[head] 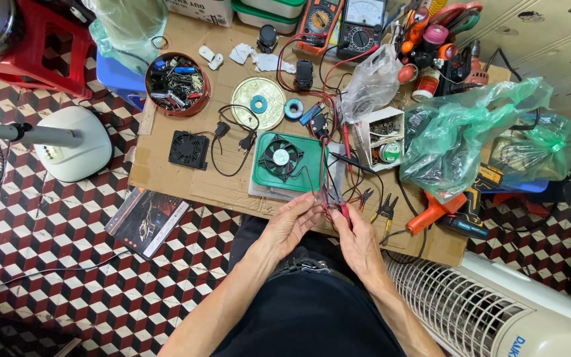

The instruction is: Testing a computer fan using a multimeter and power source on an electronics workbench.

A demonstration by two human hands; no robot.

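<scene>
- Your left hand [290,223] and right hand [358,239] meet at the near edge of the cardboard sheet [166,173]. Their fingertips are pinched together around a small knot of thin red and black wires [330,206].
- Both grips are nearly closed, thumb against fingers. The left hand pinches the wire ends, and the right hand holds the same bundle along with what looks like a red probe tip. The exact contact is too small to make out.
- From the pinch the wires run straight away from you, and that line is their long axis. They pass beside the black fan on its green tray [285,160] and go on towards the two multimeters [342,25] at the far edge.
- The fan sits just beyond your left fingertips, so the left hand is nearer to it. The right hand is nearer to the pliers [383,210] lying just to its outer side.
- Further out on the right, the orange-handled tool [431,211] and the green plastic bags [470,135] crowd that flank.
- Out past the left hand, the small black fan [188,149] and the black plug lead [232,135] lie well apart from the grip, with bare cardboard between.
- The cardboard is flat and lies on a red, white and black patterned tile floor [67,251]. A white tower fan [490,307] lies close by your right forearm and limits elbow room there.
</scene>
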